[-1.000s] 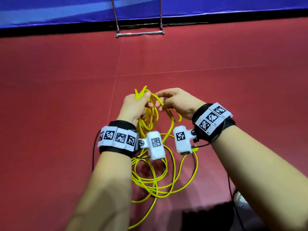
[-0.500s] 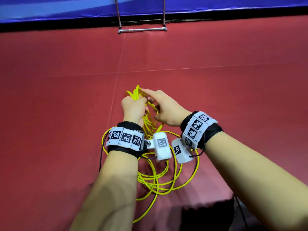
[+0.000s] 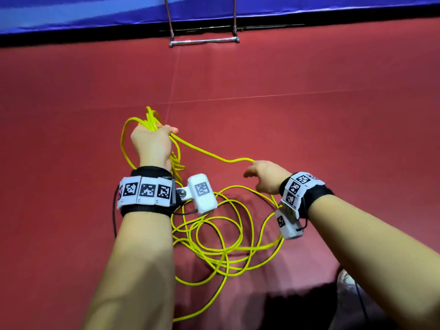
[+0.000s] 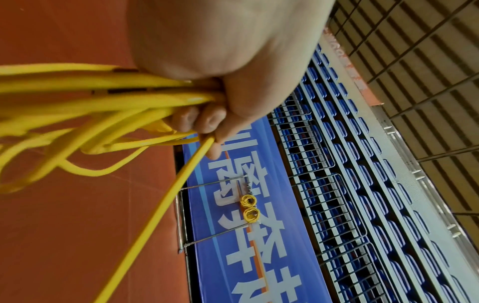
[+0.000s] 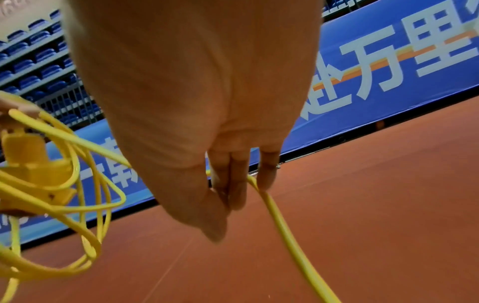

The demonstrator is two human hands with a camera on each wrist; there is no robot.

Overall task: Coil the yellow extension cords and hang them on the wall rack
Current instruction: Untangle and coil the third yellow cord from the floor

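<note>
Yellow extension cord (image 3: 209,153) bunched in clenched left hand (image 3: 152,144), one strand through right hand (image 3: 266,175) fingers (image 5: 267,172).

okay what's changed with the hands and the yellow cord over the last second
The right hand has swung out to the right, away from the left hand, drawing a strand of the yellow extension cord out between them; the cord runs through its fingers. The left hand has shifted a little left. Unchanged: the left hand grips the gathered loops, loose cord lies on the red floor, and the rack's bar stays ahead.
</note>
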